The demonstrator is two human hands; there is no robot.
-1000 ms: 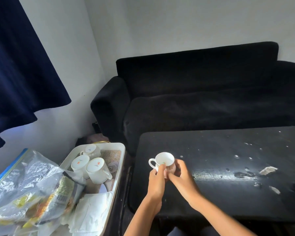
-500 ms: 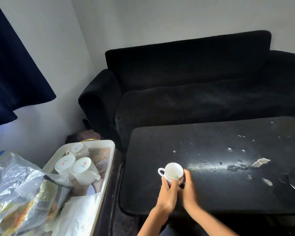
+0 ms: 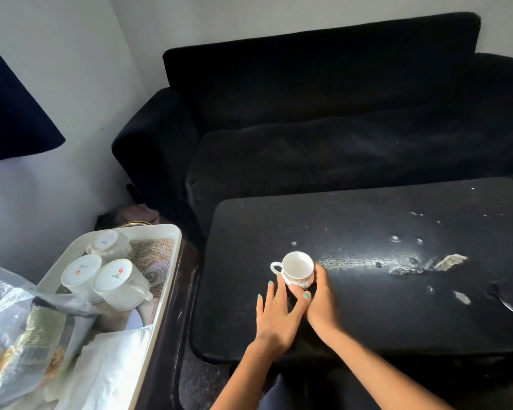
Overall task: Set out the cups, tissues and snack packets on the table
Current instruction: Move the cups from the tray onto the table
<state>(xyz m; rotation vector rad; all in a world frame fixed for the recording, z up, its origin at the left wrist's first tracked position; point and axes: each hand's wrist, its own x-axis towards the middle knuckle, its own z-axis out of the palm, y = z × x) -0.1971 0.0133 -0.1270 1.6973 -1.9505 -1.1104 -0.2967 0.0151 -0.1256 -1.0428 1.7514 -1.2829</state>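
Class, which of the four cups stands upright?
The small cup on the black table, between both hands; the three in the tray are upside down.

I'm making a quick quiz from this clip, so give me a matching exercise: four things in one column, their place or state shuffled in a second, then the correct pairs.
Things:
1. small cup
2. two mugs
3. tissues
4. plastic bag of snack packets

Places or states:
A. upside down in the white tray
B. far left, over the tray's edge
C. upright on the black table, between both hands
D. white, at the tray's near end

Pairs: 1-C, 2-A, 3-D, 4-B
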